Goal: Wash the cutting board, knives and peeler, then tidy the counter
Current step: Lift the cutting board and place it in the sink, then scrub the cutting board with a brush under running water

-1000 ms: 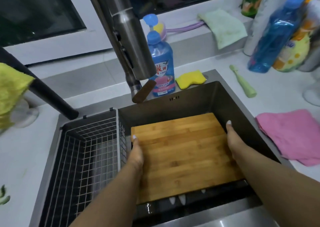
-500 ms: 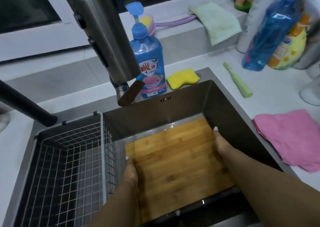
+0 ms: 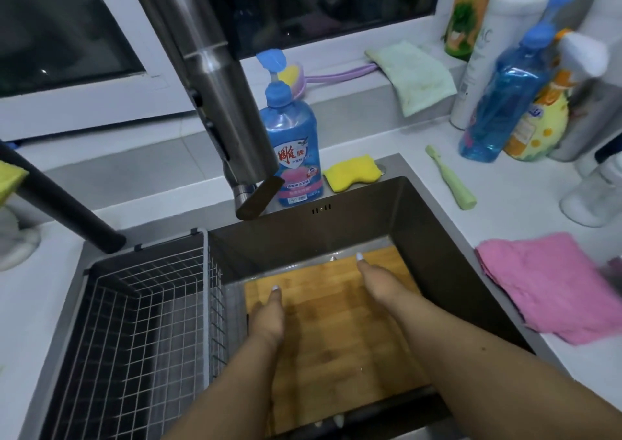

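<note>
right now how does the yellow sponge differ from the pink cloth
The yellow sponge is small, thick and wavy-edged; the pink cloth is larger, flat and folded. The sponge sits behind the sink; the cloth lies to its right. Both rest untouched on the counter.

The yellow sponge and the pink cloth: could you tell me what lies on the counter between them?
In the head view, a green brush lies between the yellow sponge and the pink cloth.
</note>
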A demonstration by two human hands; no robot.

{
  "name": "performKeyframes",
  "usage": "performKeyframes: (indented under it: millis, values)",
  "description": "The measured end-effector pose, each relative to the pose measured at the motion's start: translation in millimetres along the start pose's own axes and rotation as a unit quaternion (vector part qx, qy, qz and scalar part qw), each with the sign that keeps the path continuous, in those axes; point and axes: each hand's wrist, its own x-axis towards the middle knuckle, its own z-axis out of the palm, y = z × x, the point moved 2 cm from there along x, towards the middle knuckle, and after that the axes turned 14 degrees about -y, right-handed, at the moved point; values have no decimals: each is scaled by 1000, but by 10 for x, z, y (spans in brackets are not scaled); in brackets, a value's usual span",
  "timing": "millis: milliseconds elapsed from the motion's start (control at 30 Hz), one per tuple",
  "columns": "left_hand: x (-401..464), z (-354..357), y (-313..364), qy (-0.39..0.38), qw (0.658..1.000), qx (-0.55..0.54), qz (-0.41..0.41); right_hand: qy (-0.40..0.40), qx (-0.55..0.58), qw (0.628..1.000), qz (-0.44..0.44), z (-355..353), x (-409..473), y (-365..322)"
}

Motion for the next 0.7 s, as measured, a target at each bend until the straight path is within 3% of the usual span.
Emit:
performKeyframes:
  millis: [133,233,300,400,533,600,700]
  values:
    - [-1163,344,873,42,981,129,137,163,-53,973,-153,-261,-267,-250]
    - [-1391,430,1165,47,956,171,234,349,-144,900,-217,-660,-515,-419]
    - [-1488,453,1329,66,937,182,290,416,-172,870,-202,-950,-593,-486]
    - [-1635,448,1537,96,909,195,355,406,-215,883,-97,-1343,-589,-471]
    - [-1740,384,1723,120,884,206,402,260,-271,926,39,-1590,-493,-350]
    - [-1746,340,1804,141,872,210,418,245,-283,926,51,-1609,-454,-316]
    - [-1694,261,1927,159,860,213,436,290,-293,910,37,-1611,-443,-317]
